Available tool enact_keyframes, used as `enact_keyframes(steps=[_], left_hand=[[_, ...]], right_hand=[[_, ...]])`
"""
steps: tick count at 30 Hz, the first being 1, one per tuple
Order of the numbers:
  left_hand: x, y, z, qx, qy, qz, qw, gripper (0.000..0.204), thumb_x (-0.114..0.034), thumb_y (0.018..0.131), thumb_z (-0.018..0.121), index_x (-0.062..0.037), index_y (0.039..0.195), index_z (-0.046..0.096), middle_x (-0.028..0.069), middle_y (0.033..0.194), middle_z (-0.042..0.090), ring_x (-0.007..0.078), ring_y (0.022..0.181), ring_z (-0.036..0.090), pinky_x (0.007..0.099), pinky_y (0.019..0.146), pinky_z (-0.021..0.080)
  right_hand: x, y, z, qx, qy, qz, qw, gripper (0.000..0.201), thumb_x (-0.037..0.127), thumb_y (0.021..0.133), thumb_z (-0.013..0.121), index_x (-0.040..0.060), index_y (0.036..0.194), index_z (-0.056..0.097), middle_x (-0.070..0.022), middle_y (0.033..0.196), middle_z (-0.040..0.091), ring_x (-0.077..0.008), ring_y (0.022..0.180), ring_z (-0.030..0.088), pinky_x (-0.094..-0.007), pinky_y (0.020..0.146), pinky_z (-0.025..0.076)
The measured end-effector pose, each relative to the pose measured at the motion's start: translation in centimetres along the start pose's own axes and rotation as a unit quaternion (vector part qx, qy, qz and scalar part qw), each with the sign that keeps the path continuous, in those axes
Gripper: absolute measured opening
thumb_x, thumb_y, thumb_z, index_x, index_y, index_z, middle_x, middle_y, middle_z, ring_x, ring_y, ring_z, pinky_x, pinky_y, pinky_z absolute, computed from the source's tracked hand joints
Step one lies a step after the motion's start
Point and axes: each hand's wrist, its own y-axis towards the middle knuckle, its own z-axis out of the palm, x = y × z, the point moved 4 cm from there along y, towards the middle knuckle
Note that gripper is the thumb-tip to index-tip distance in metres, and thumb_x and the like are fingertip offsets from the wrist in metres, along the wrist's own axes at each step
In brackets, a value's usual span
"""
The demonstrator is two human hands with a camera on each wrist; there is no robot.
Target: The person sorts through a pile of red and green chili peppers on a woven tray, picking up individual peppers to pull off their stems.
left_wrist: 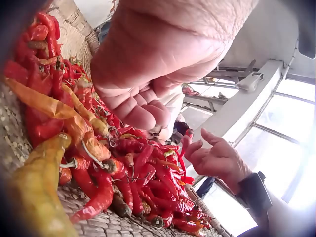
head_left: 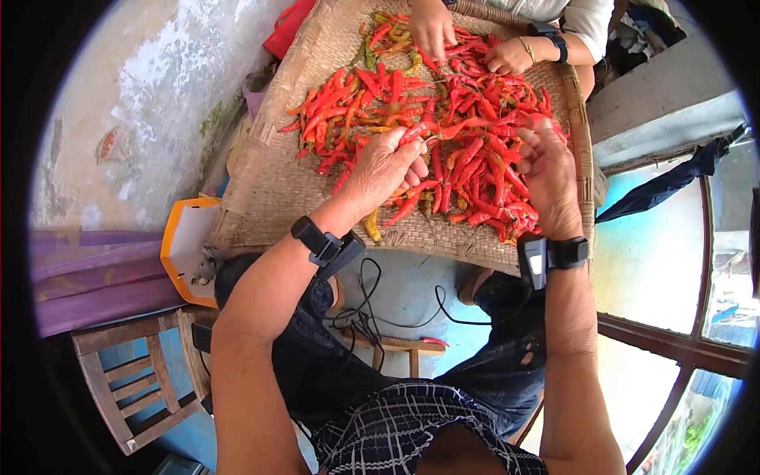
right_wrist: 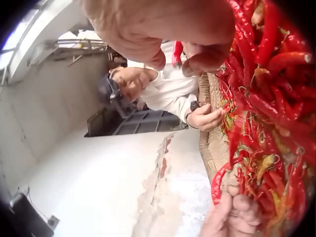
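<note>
A glossy, slightly wrinkled red pepper lies pinched in the left hand, its tip toward the frame's upper centre. Another red chilli, partly hidden, shows at the right hand's fingertips. The pepper heap, mostly red with some orange and yellow-green, spreads across the upper centre.

Seen sideways, the wearer's right hand looms blurred across the top, a slim red pepper between thumb and fingers; at the bottom the left hand pinches a curved red pepper. A glossy heap of mostly red peppers fills the right side on a woven tray. Beyond it, a second person in white holds one hand beside the heap, and a pale, patchy wall spans the lower left.
</note>
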Motion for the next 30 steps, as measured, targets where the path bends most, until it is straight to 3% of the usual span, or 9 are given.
enact_keyframes(steps=[5, 7, 9, 10, 18, 20, 23, 25, 30], left_hand=[[-0.2, -0.2, 0.6, 0.024, 0.031, 0.007, 0.999, 0.029, -0.028, 0.094, 0.048, -0.0004, 0.100, 0.055, 0.0026, 0.074, 0.060, 0.0068, 0.062, 0.055, 0.0210, 0.056, 0.046], [-0.2, -0.3, 1.4, 0.045, 0.056, 0.003, 0.997, 0.029, -0.027, 0.094, 0.049, 0.0002, 0.102, 0.055, 0.0030, 0.075, 0.061, 0.0072, 0.062, 0.055, 0.0218, 0.057, 0.047], [-0.2, -0.6, 2.4, 0.106, 0.109, 0.039, 0.988, 0.028, -0.025, 0.093, 0.052, 0.0014, 0.101, 0.056, 0.0038, 0.075, 0.062, 0.0082, 0.063, 0.056, 0.0235, 0.059, 0.047], [0.1, -0.7, 2.8, 0.088, 0.144, 0.098, 0.981, 0.024, -0.022, 0.090, 0.054, 0.0013, 0.087, 0.054, 0.0100, 0.066, 0.062, 0.0179, 0.059, 0.061, 0.0332, 0.056, 0.048], [0.1, -1.3, 3.2, 0.126, 0.164, 0.047, 0.977, 0.028, -0.025, 0.090, 0.054, 0.0018, 0.085, 0.056, 0.0124, 0.068, 0.064, 0.0202, 0.060, 0.063, 0.0335, 0.057, 0.048], [0.0, -1.1, 2.7, 0.099, 0.182, 0.032, 0.978, 0.028, -0.026, 0.094, 0.050, 0.0007, 0.095, 0.055, 0.0057, 0.073, 0.062, 0.0101, 0.061, 0.057, 0.0247, 0.057, 0.047], [0.0, -0.7, 1.8, 0.044, 0.132, 0.054, 0.989, 0.028, -0.028, 0.094, 0.049, 0.0001, 0.097, 0.054, 0.0045, 0.075, 0.060, 0.0087, 0.061, 0.056, 0.0242, 0.056, 0.046], [-0.1, -0.5, 1.6, 0.029, 0.145, 0.089, 0.985, 0.028, -0.028, 0.095, 0.047, -0.0004, 0.098, 0.053, 0.0037, 0.076, 0.058, 0.0072, 0.062, 0.055, 0.0233, 0.056, 0.045], [-0.1, -0.6, 2.5, 0.100, 0.180, 0.075, 0.976, 0.029, -0.027, 0.094, 0.047, 0.0008, 0.097, 0.054, 0.0075, 0.076, 0.059, 0.0130, 0.066, 0.058, 0.0283, 0.061, 0.047]], right_hand=[[-1.3, -1.7, -0.1, -0.049, -0.069, 0.030, 0.996, 0.031, 0.035, 0.090, 0.058, 0.0050, 0.098, 0.058, -0.0049, 0.081, 0.063, -0.0069, 0.061, 0.053, -0.0197, 0.049, 0.041], [-1.9, -3.8, 2.8, 0.153, -0.221, 0.089, 0.959, 0.032, 0.036, 0.090, 0.058, 0.0044, 0.093, 0.059, -0.0023, 0.076, 0.061, -0.0055, 0.059, 0.051, -0.0187, 0.048, 0.040], [-3.9, -4.1, 3.2, 0.189, -0.216, 0.108, 0.952, 0.032, 0.036, 0.090, 0.058, 0.0039, 0.090, 0.060, -0.0011, 0.074, 0.059, -0.0051, 0.058, 0.050, -0.0188, 0.047, 0.040], [-4.8, -4.3, 3.4, 0.226, -0.212, 0.127, 0.942, 0.033, 0.036, 0.090, 0.058, 0.0035, 0.087, 0.060, 0.0001, 0.071, 0.058, -0.0048, 0.057, 0.049, -0.0188, 0.046, 0.039], [-3.5, -3.7, 3.0, 0.177, -0.230, 0.103, 0.951, 0.024, 0.027, 0.086, 0.062, 0.0039, 0.080, 0.057, 0.0016, 0.063, 0.053, -0.0057, 0.050, 0.047, -0.0204, 0.044, 0.038], [-1.6, -2.5, 2.1, 0.140, -0.228, 0.007, 0.963, 0.022, 0.025, 0.085, 0.060, 0.0036, 0.079, 0.057, 0.0012, 0.062, 0.052, -0.0067, 0.050, 0.046, -0.0215, 0.044, 0.037], [0.1, -0.4, 0.1, 0.034, 0.024, -0.016, 0.999, 0.016, 0.023, 0.091, 0.055, 0.0111, 0.080, 0.054, 0.0036, 0.066, 0.049, -0.0063, 0.055, 0.043, -0.0224, 0.049, 0.034], [-0.3, -0.7, -0.6, -0.034, 0.039, 0.011, 0.999, 0.016, 0.025, 0.091, 0.055, 0.0116, 0.083, 0.054, 0.0047, 0.068, 0.048, -0.0060, 0.060, 0.044, -0.0223, 0.052, 0.034], [-4.0, -5.3, 4.5, 0.160, -0.196, 0.105, 0.962, 0.024, 0.029, 0.090, 0.060, 0.0052, 0.085, 0.057, 0.0018, 0.066, 0.053, -0.0055, 0.054, 0.045, -0.0209, 0.046, 0.037]])
